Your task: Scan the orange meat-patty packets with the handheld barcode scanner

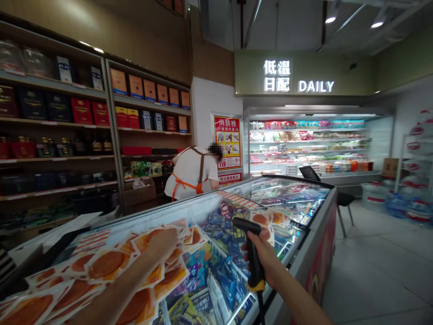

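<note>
My right hand [265,255] is wrapped round the grip of a black barcode scanner [256,257] with a yellow band near its base. The scanner's head points left, and a cable hangs from its lower end. My left hand [165,241] reaches over flat, clear-and-white packets [108,264] holding round orange-brown slices. It is at the far end of the pile and its fingers are hidden, so I cannot tell whether a packet is in them. More such packets [262,220] lie beyond the scanner. Blue and purple bags [216,271] fill the wire baskets below.
The chest freezer [321,221] has a glass top over its far part. Behind it, a person in a white top [194,174] with orange apron ties bends down. Shelves of boxes [81,110] line the left. A black chair [345,198] and water bottles [417,210] stand right.
</note>
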{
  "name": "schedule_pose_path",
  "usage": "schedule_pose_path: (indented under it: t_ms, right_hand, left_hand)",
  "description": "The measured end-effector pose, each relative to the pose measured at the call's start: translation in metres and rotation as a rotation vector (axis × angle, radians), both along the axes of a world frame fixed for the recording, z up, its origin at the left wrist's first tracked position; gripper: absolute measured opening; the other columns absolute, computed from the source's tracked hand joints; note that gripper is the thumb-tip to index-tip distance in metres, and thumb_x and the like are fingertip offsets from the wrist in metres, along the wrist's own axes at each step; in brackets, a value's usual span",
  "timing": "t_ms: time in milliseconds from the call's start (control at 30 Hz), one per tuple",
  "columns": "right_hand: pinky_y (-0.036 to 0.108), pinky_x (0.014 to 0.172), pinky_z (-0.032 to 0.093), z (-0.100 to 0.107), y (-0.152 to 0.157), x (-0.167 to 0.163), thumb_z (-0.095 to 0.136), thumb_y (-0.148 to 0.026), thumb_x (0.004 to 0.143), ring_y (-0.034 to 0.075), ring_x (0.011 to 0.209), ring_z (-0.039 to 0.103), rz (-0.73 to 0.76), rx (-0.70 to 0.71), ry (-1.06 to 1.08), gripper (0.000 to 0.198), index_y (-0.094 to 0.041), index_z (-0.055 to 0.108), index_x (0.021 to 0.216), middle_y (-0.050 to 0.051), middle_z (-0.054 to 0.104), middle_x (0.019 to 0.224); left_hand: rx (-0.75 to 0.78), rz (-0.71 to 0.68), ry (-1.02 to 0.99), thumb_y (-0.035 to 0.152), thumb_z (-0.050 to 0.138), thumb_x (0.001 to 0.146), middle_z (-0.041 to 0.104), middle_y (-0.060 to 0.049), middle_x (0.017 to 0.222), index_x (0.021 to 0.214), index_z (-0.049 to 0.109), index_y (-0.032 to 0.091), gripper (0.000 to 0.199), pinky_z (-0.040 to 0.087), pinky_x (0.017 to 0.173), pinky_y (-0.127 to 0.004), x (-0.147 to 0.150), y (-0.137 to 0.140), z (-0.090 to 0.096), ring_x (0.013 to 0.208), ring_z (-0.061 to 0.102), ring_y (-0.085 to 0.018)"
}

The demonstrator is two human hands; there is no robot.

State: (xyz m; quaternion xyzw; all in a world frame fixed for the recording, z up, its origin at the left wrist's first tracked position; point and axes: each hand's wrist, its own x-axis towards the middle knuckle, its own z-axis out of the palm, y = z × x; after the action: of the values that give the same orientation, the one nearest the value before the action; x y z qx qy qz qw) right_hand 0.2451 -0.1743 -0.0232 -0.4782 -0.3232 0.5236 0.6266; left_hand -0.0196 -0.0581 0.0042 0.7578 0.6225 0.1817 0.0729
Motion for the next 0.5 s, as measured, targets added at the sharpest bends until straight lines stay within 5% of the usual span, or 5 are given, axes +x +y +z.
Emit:
schedule_pose_path:
  t_ms: [133, 233, 400, 500]
  right_hand:
    - [0.022, 0.031, 0.038, 0.003, -0.002, 0.001, 0.051, -0.046, 0.064, 0.009, 0.039, 0.048, -0.009, 0.028, 0.03, 0.031, -0.018, 0.044, 0.072, -0.002, 0.053, 0.055]
    - [0.022, 0.033, 0.039, 0.006, -0.007, 0.006, 0.051, -0.048, 0.064, 0.009, 0.04, 0.048, -0.013, 0.057, 0.072, 0.032, -0.018, 0.045, 0.072, -0.001, 0.054, 0.057]
    - [0.022, 0.032, 0.038, 0.007, -0.018, 0.014, 0.047, -0.05, 0.065, 0.008, 0.037, 0.046, 0.048, 0.072, 0.047, 0.034, -0.016, 0.046, 0.071, -0.001, 0.054, 0.054]
    - [0.022, 0.032, 0.038, 0.004, -0.022, 0.023, 0.047, -0.051, 0.065, 0.008, 0.037, 0.046, 0.048, 0.07, 0.023, 0.035, -0.016, 0.045, 0.07, -0.001, 0.054, 0.055]
  left_hand:
    - [0.071, -0.046, -0.345, 0.028, 0.041, 0.072, 0.06, -0.009, 0.089, 0.089, 0.057, 0.017, 0.026, 0.041, 0.071, -0.031, 0.004, 0.013, 0.031, 0.085, 0.054, -0.021]
    - [0.066, -0.079, -0.63, 0.03, 0.03, 0.078, 0.058, -0.008, 0.096, 0.11, 0.043, 0.015, 0.037, 0.045, 0.06, -0.024, 0.03, 0.018, 0.035, 0.078, 0.057, -0.016]
    - [-0.044, -0.119, -0.904, 0.02, 0.036, 0.074, 0.05, -0.009, 0.111, 0.125, 0.018, 0.018, 0.053, 0.046, 0.061, -0.021, 0.087, 0.014, -0.008, 0.081, 0.057, -0.013]
    - [-0.16, -0.153, -0.936, 0.018, 0.038, 0.071, 0.054, -0.007, 0.104, 0.119, 0.03, 0.018, 0.049, 0.045, 0.06, -0.021, 0.105, 0.012, -0.034, 0.078, 0.057, -0.012]
